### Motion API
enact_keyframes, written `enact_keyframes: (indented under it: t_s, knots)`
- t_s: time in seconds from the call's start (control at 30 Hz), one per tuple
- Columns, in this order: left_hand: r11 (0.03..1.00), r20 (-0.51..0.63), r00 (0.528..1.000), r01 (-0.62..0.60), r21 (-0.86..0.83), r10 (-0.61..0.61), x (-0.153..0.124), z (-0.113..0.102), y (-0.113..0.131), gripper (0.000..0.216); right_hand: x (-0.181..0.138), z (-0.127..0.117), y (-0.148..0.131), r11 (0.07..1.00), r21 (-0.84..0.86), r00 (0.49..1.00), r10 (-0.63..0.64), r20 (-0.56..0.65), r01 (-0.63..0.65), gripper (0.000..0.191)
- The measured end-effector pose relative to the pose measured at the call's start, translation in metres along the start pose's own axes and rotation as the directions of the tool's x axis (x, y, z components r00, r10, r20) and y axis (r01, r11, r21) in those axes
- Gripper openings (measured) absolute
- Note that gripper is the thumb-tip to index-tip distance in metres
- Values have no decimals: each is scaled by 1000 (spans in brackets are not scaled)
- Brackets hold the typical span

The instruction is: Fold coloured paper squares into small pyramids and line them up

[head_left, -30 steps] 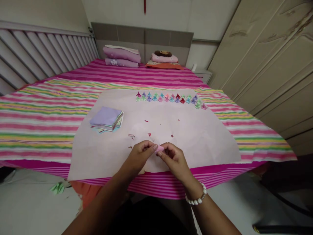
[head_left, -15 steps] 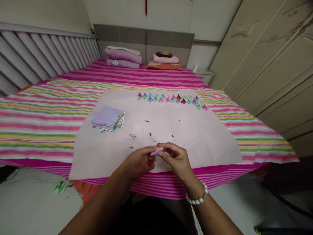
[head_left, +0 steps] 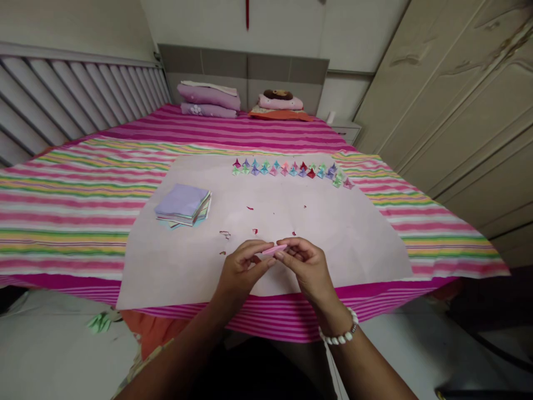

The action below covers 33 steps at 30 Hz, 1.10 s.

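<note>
Between my two hands is a small folded pink paper (head_left: 275, 250), held just above the near part of a pale sheet (head_left: 333, 233). My left hand (head_left: 245, 269) pinches its left end, thumb below and fingers above. The right end is pinched by my right hand (head_left: 306, 264), which wears a white bead bracelet on its wrist. Part of the paper is hidden by my fingertips. Small red scraps (head_left: 255, 231) lie on the sheet beyond my hands.
A stack of coloured square papers (head_left: 183, 201) lies at the sheet's left. Several folded paper pieces (head_left: 284, 169) stand in rows along its far edge. Under the sheet is a striped bed cover (head_left: 66, 205). Folded bedding (head_left: 210, 100) sits by the headboard (head_left: 287, 72).
My left hand has shifted its hold, its fingers now lying over the top of the pink paper's left end. The paper has tilted to a thinner view and moved slightly right and up.
</note>
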<state>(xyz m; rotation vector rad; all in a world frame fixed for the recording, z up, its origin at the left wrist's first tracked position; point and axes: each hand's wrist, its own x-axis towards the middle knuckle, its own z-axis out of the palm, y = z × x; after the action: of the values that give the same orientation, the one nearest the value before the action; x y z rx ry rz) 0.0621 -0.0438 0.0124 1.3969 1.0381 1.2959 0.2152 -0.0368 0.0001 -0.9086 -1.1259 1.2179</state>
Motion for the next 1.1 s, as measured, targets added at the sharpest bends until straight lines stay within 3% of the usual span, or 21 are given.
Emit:
enact_keyframes:
  t_s: [0.27,0.47,0.8,0.9,1.1]
  knots:
    - [978,-22,990,-132,161,137,1,-3,-2,14,1,3,5,994,92,998,59,8,-59,25]
    - [974,-31,985,-160,162,167,-3,-3,-7,13,1,8,6,967,216,991,130,29,-133,24]
    - [980,-107,988,-95,175,114,-5,2,-5,10,1,11,8,978,170,992,114,48,-121,16]
    - [971,-75,989,-109,214,128,-6,3,-6,11,2,11,7,978,177,994,113,13,-113,13]
    - [995,7,1000,26,99,-27,1,-1,-18,15,5,10,10,984,163,997,79,2,-78,11]
